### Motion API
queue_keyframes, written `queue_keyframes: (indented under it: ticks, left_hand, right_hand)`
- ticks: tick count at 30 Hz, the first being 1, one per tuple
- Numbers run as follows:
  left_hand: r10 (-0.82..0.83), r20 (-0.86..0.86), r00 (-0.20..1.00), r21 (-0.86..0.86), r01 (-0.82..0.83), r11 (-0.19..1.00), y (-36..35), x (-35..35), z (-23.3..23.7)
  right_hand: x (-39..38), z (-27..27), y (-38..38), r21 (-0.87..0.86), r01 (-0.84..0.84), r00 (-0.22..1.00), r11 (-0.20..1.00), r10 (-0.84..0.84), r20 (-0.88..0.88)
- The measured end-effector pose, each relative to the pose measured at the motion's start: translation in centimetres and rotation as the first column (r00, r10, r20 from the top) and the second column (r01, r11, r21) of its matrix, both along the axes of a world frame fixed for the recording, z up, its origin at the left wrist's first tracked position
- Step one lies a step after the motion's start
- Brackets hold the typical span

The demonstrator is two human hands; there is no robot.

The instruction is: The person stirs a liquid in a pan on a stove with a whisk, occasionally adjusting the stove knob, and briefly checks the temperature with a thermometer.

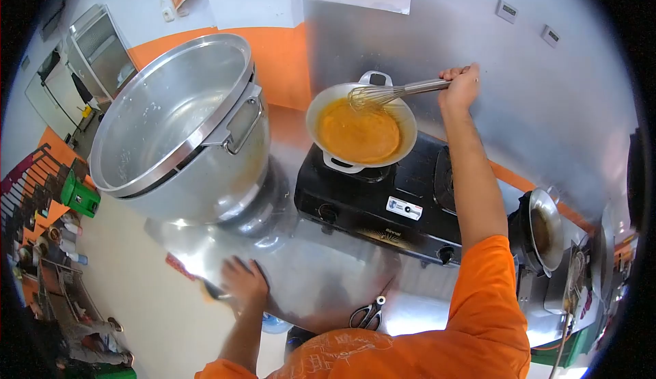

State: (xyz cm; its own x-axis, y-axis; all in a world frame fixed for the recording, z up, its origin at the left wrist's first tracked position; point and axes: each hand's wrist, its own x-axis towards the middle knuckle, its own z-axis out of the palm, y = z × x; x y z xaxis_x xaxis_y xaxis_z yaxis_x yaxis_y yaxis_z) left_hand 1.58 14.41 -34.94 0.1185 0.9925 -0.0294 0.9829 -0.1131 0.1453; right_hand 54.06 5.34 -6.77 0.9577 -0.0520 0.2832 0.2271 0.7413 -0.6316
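My right hand [460, 86] grips the handle of a metal whisk [383, 94]. Its wire head dips into orange liquid in a small wok [360, 129] that sits on the left burner of a black two-burner gas stove [389, 205]. My left hand [242, 280] rests flat, fingers apart, on the near edge of the steel counter [321, 276], holding nothing. Both arms wear orange sleeves.
A very large aluminium pot [183, 127] stands left of the stove. Black-handled scissors [370, 313] lie on the counter near me. Another pan [544, 227] sits on a burner at the right. A steel splashback rises behind the stove. Shelves with bottles stand at far left.
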Motion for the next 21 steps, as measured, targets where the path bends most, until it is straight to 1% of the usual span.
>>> queue_keyframes:
  ticks: [2, 6, 9, 12, 17, 20, 21]
  left_hand:
    - [-0.002, -0.019, 1.0, 0.07, 0.003, 0.998, 0.0, -0.1, -0.8]
    - [-0.004, -0.038, 0.999, 0.054, 0.006, 0.998, -0.1, 0.1, -0.2]
    - [0.011, -0.049, 0.999, 0.05, -0.009, 0.999, 0.0, 0.3, -0.2]
    - [0.02, -0.052, 0.998, 0.039, -0.018, 0.999, 0.2, 0.4, 0.0]
    - [0.029, -0.062, 0.998, 0.038, -0.027, 0.999, 0.3, 0.1, -0.5]
    - [0.025, 0.015, 1.0, -0.055, -0.024, 0.998, 0.3, 0.1, 0.0]
    - [0.026, 0.015, 1.0, -0.055, -0.025, 0.998, 0.3, 0.1, 0.1]
  right_hand:
    - [-0.7, 1.0, -0.7, 0.005, 0.009, 1.0, 1.0, -0.009, 0.016]
    - [-0.5, 1.5, -1.3, -0.051, 0.038, 0.997, 0.998, -0.035, 0.066]
    - [-0.7, 0.3, -0.8, -0.18, 0.105, 0.988, 0.978, -0.082, 0.133]
    - [-0.3, -1.6, -0.4, -0.187, 0.069, 0.989, 0.98, -0.043, 0.142]
    - [0.4, -4.7, 0.2, -0.141, 0.004, 1.0, 0.99, -0.003, 0.006]
    - [-0.2, -5.2, 0.6, -0.135, -0.009, 0.999, 0.991, 0.002, -0.049]
    - [-0.5, -5.3, 0.8, -0.139, -0.011, 0.998, 0.99, 0.002, -0.061]
